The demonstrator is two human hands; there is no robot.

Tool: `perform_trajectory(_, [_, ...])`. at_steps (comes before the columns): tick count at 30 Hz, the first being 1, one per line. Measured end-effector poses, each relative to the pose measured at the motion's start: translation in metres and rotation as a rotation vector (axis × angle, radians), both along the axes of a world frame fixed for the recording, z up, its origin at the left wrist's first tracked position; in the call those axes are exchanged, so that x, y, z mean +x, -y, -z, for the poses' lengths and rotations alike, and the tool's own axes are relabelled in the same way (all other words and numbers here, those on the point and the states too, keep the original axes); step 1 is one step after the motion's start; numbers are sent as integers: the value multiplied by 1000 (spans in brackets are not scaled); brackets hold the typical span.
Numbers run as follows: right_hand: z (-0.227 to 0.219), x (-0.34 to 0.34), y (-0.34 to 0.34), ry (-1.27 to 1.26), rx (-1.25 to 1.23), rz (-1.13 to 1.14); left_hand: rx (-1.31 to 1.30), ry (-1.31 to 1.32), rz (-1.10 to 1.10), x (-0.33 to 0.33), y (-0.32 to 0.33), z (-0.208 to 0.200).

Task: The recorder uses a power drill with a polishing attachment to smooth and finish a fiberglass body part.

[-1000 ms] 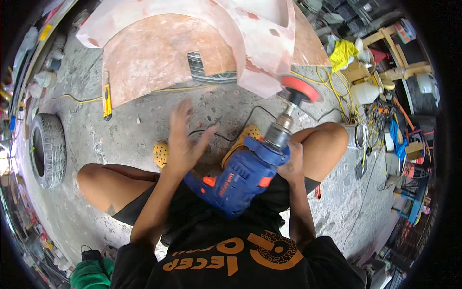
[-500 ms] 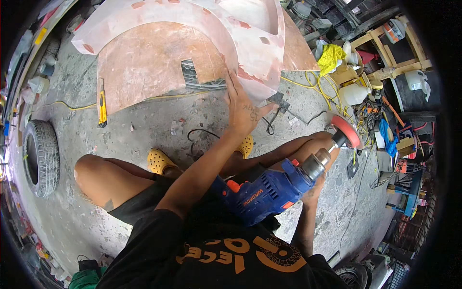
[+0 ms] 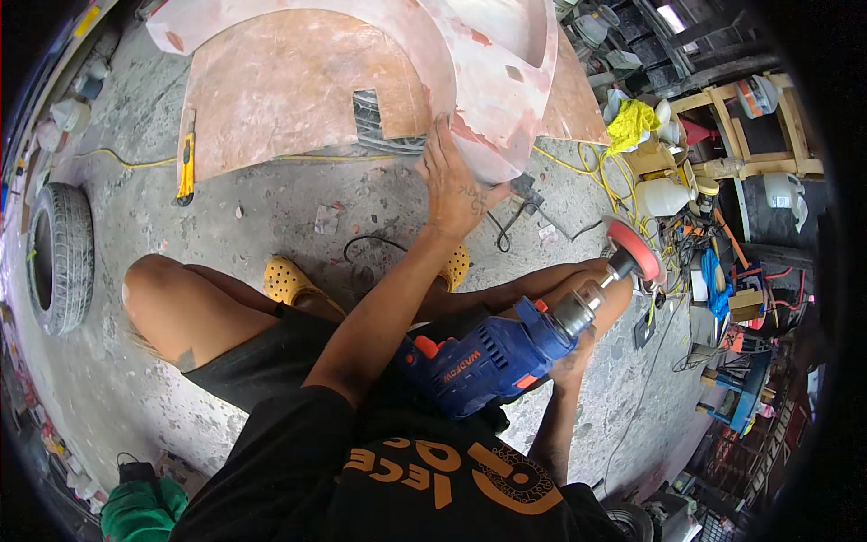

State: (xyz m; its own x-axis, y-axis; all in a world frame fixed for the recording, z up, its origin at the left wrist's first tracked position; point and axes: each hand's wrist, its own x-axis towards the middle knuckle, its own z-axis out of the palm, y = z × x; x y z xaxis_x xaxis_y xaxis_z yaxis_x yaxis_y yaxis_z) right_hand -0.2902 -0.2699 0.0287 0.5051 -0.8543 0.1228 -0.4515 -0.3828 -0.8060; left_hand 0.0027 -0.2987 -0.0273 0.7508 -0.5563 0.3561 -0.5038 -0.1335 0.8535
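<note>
My left hand (image 3: 450,190) lies with fingers stretched out against the lower inner edge of a curved, pale pinkish-white panel (image 3: 497,86) with reddish patches. The fingertips touch the panel, and nothing is held. In my right hand (image 3: 573,357) is a blue power drill (image 3: 488,357), resting across my lap and pointing up to the right. The drill partly hides this hand's fingers. A round red sanding pad (image 3: 635,251) is fixed in its chuck, near my right knee and apart from the panel.
Under the panel lies a brown board (image 3: 271,99) with a yellow utility knife (image 3: 186,167) at its left edge. A tire (image 3: 68,262) stands far left. Yellow cord (image 3: 596,176), a white jug (image 3: 664,197) and other clutter sit at right. A black cable (image 3: 506,226) crosses the floor.
The whole view has shifted slightly. My left fingers have slid a little along the panel's edge. The drill stays in my right hand, its pad slightly further left in the picture.
</note>
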Motion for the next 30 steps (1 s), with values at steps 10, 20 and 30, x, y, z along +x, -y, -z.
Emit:
perform_trajectory(10, [-16,40,1,-64,-135,-210,18,-20,37,22,-21,-5])
perform_trajectory(20, [6,89,-2,-93,-169,-319,205,-211,440,72,-119,-30])
perform_trajectory(30, [52,193,-32,110,46,-460,551,-79,617,71,-317,-84])
